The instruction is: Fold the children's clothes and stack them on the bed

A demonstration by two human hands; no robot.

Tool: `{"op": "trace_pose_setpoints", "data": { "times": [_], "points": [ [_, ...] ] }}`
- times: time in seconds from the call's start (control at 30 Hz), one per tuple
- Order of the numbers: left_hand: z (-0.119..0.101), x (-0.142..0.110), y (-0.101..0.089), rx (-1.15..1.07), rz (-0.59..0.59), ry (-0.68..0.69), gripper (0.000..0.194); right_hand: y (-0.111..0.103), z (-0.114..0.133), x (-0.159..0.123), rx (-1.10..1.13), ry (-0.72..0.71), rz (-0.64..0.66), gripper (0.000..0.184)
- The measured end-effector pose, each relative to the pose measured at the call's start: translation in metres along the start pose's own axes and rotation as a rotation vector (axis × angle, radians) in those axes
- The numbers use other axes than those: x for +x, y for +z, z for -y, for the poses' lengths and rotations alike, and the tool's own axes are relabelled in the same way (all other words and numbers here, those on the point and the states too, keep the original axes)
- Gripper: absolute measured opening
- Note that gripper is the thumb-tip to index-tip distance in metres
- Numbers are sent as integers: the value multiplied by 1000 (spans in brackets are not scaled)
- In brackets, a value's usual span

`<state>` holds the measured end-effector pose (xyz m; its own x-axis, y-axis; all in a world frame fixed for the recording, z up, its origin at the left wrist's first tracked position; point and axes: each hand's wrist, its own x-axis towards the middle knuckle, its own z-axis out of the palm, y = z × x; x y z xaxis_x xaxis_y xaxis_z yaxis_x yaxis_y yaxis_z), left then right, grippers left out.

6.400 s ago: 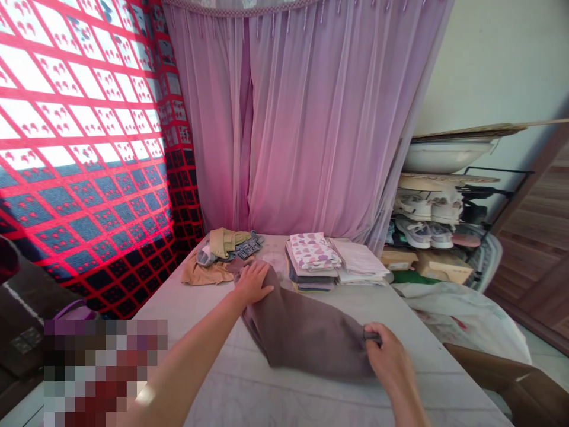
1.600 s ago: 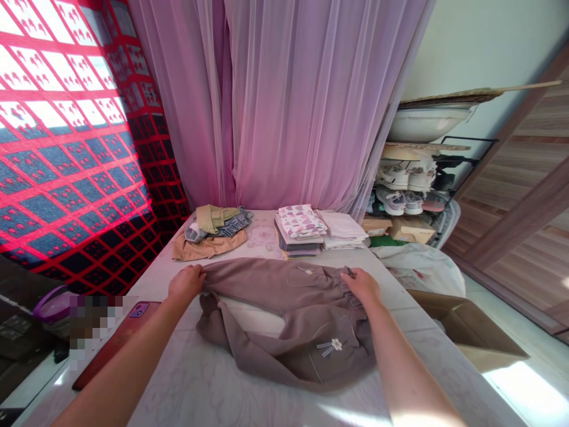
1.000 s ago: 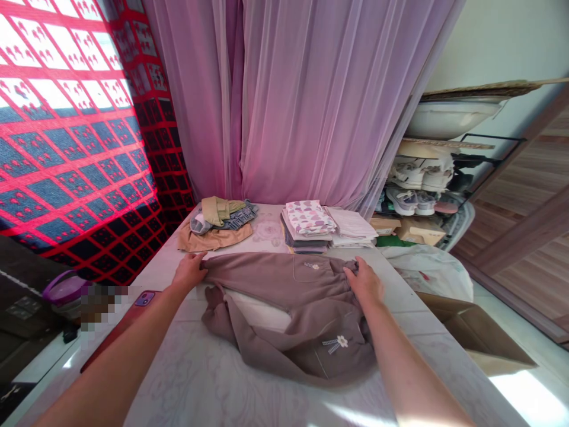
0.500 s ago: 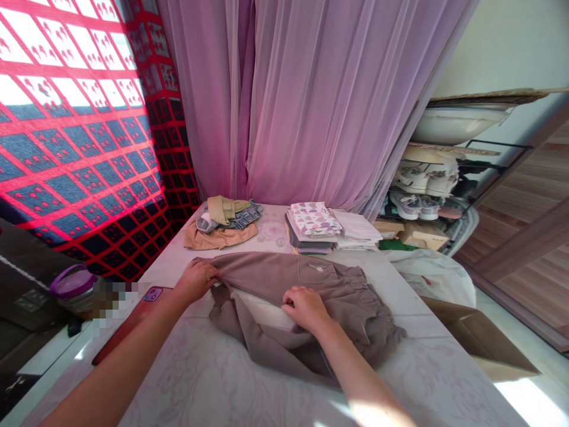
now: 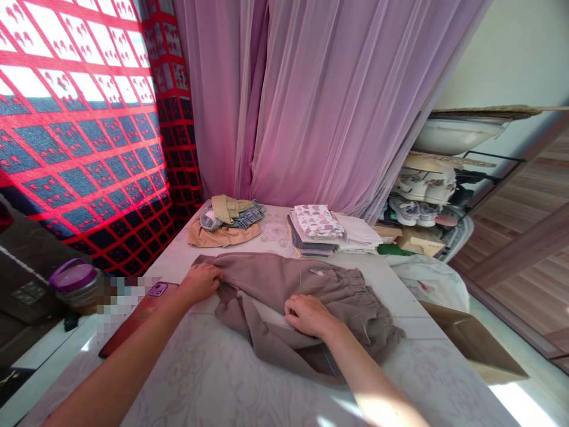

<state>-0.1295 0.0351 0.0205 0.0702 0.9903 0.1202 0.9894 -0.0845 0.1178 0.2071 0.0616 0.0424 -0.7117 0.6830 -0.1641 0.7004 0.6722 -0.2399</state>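
Note:
Brown trousers (image 5: 267, 279) lie sideways across the table, with the gathered waist at the right and the legs pointing left. My left hand (image 5: 202, 283) is closed on the cuff end of the far leg. Curled fingers of my right hand (image 5: 306, 314) grip the trousers near the inner edge of that same leg; the fingertips are partly hidden. The near leg lies bent and rumpled below, with white tabletop showing between the legs. A small tag is on the fabric near the waist.
A loose pile of clothes (image 5: 229, 222) lies at the table's back left. Folded cloths (image 5: 315, 228) are stacked at the back middle. A red phone (image 5: 137, 320) rests by my left forearm. Beyond the right edge stand a cardboard box (image 5: 475, 338) and a shoe rack (image 5: 418, 201).
My left hand has settled lower onto the cuff end, which now lies flatter. The right hand has shifted only slightly along the trousers. The view has turned a little.

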Motion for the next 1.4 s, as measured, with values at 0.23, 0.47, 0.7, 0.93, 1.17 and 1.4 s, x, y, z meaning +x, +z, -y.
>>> {"op": "trace_pose_setpoints", "data": {
  "times": [0.23, 0.47, 0.7, 0.93, 1.17, 1.4],
  "points": [
    [-26, 39, 5, -84, 57, 28, 34, -15, 5, 39, 35, 105, -187, 29],
    [-41, 62, 45, -76, 126, -172, 63, 10, -38, 73, -7, 242, -104, 54],
    [-33, 54, 54, -34, 89, -200, 79, 18, -96, 58, -78, 549, -157, 58],
    [-20, 35, 56, -129, -27, 17, 53, 23, -94, 60, -110, 527, -212, 57],
    [-29, 31, 58, -37, -75, -125, 50, 23, -94, 60, -126, 545, -197, 56],
    [-31, 30, 59, -17, -62, -138, 52, 25, -93, 61, -140, 549, -211, 57]
  ]
}}
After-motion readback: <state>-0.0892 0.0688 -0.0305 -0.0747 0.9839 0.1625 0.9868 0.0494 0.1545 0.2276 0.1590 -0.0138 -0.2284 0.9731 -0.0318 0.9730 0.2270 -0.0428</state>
